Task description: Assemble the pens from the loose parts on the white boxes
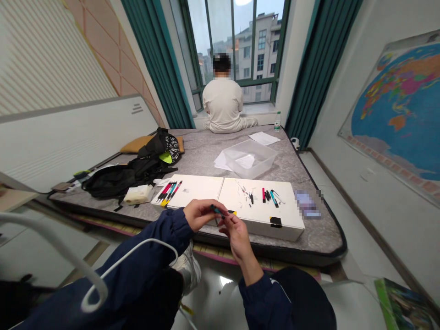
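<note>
My left hand (pixel 199 213) and my right hand (pixel 236 234) meet in front of the mattress edge, both pinched on a small teal pen (pixel 217 211) held between them. Just beyond them lie two white boards (pixel 202 185) side by side. On the left board rests a row of several assembled pens (pixel 169 190). The right board carries loose pen parts (pixel 246 192) and a few more pens (pixel 271 197).
A clear plastic bin (pixel 250 158) and sheets of paper (pixel 264 138) lie further back on the grey mattress (pixel 309 183). A black backpack (pixel 117 178) sits at the left. Another person (pixel 224 103) sits facing the window. A white cable (pixel 99 284) crosses my lap.
</note>
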Motion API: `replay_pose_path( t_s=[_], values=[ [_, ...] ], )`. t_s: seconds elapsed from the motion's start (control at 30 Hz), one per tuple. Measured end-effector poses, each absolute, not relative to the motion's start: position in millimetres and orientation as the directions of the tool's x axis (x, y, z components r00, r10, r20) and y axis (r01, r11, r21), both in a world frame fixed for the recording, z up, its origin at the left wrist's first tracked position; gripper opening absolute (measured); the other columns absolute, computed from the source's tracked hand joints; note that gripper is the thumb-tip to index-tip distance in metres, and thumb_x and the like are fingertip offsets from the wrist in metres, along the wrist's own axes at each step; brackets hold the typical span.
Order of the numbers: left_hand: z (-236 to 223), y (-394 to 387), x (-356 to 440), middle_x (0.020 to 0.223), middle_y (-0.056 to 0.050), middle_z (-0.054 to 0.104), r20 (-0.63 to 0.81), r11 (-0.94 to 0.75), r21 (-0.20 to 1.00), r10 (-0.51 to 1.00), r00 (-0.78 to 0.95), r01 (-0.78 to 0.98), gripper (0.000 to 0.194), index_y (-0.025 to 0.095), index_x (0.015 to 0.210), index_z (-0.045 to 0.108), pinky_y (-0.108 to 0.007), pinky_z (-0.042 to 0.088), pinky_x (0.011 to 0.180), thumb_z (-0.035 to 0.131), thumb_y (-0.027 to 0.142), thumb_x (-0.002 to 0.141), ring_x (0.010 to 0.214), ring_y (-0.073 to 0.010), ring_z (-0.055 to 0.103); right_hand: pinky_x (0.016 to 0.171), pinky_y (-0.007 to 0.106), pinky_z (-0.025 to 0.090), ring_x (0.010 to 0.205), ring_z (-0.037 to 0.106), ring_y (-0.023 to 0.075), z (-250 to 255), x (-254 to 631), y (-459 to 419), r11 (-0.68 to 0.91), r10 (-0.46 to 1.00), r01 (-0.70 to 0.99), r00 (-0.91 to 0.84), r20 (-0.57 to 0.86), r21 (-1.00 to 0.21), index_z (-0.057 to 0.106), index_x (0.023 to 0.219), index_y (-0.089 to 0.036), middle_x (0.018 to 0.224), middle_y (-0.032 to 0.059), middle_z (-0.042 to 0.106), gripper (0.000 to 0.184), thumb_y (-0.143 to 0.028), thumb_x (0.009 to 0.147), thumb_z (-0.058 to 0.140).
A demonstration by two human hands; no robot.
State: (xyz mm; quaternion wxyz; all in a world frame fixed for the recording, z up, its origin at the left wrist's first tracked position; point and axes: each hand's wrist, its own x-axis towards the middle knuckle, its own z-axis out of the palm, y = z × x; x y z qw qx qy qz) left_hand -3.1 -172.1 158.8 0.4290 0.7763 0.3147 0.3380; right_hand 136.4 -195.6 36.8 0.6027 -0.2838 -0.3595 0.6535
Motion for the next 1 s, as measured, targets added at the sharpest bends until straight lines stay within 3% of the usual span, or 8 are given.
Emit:
replay_pose_path(
  t_s=[0.2, 0.43, 0.57, 0.7, 0.8, 1.0],
  values=[
    [167.4, -181.8, 2.9, 0.104, -0.007, 0.070, 0.308, -0.691, 0.652, 0.619, 0.722, 0.314, 0.031, 0.017, 0.109, 0.065, -0.023, 0.049, 0.087, 0.049, 0.011, 0.083, 0.098, -0.0164, 0.065, 0.064, 0.023, 0.048, 0.077, 0.056, 0.0126, 33.6, 132.5, -196.9, -0.132, 0.985, -0.763, -0.174, 0.004, -0.633, 0.063, 0.095, -0.019, 0.091, 0.0032, 0.061, 0.024, -0.031, 0.075, 0.070],
    [168.6, -184.4, 3.5, 0.107, -0.006, 0.069, 0.281, -0.721, 0.618, 0.575, 0.769, 0.314, 0.038, 0.019, 0.111, 0.064, -0.023, 0.048, 0.089, 0.045, 0.007, 0.081, 0.100, -0.0156, 0.064, 0.066, 0.023, 0.049, 0.078, 0.056, 0.0125, 41.9, 133.3, -202.7, -0.225, 0.967, -0.812, -0.256, -0.018, -0.539, 0.062, 0.093, -0.020, 0.090, 0.0016, 0.060, 0.024, -0.028, 0.073, 0.072],
    [166.8, -182.7, 1.8, 0.092, -0.007, 0.072, 0.229, -0.576, 0.739, 0.704, 0.672, 0.351, 0.022, 0.015, 0.100, 0.066, -0.022, 0.052, 0.079, 0.058, 0.016, 0.080, 0.083, -0.0147, 0.067, 0.058, 0.020, 0.046, 0.065, 0.051, 0.0088, 39.6, 132.0, -203.5, -0.269, 0.955, -0.837, -0.297, -0.018, -0.477, 0.062, 0.092, -0.019, 0.078, 0.0001, 0.058, 0.020, -0.031, 0.078, 0.068],
    [158.4, -177.1, -1.7, 0.083, -0.009, 0.071, 0.141, -0.290, 0.941, 0.809, 0.571, 0.177, 0.022, 0.011, 0.089, 0.060, -0.028, 0.054, 0.076, 0.068, 0.025, 0.075, 0.078, -0.0167, 0.068, 0.050, 0.020, 0.039, 0.052, 0.044, 0.0080, 35.9, 130.4, -205.4, -0.304, 0.924, -0.810, -0.378, 0.051, -0.501, 0.063, 0.089, -0.015, 0.058, -0.0014, 0.051, 0.023, -0.037, 0.083, 0.061],
    [152.9, -173.4, -4.4, 0.080, -0.009, 0.071, 0.074, -0.164, 0.979, 0.837, 0.542, 0.120, 0.028, 0.011, 0.085, 0.057, -0.030, 0.054, 0.074, 0.074, 0.026, 0.069, 0.076, -0.0172, 0.067, 0.051, 0.022, 0.040, 0.053, 0.045, 0.0095, 35.9, 129.6, -207.7, -0.298, 0.915, -0.771, -0.398, 0.061, -0.562, 0.063, 0.084, -0.013, 0.058, 0.0003, 0.052, 0.026, -0.039, 0.083, 0.060],
    [152.3, -171.4, -7.1, 0.080, -0.009, 0.071, -0.016, -0.081, 0.982, 0.868, 0.496, 0.173, 0.031, 0.011, 0.083, 0.057, -0.027, 0.054, 0.065, 0.077, 0.026, 0.065, 0.071, -0.0168, 0.067, 0.056, 0.021, 0.043, 0.059, 0.045, 0.0091, 40.5, 129.4, -208.6, -0.271, 0.937, -0.767, -0.349, 0.023, -0.582, 0.065, 0.085, -0.017, 0.064, -0.0005, 0.052, 0.021, -0.037, 0.078, 0.067]
  ],
)
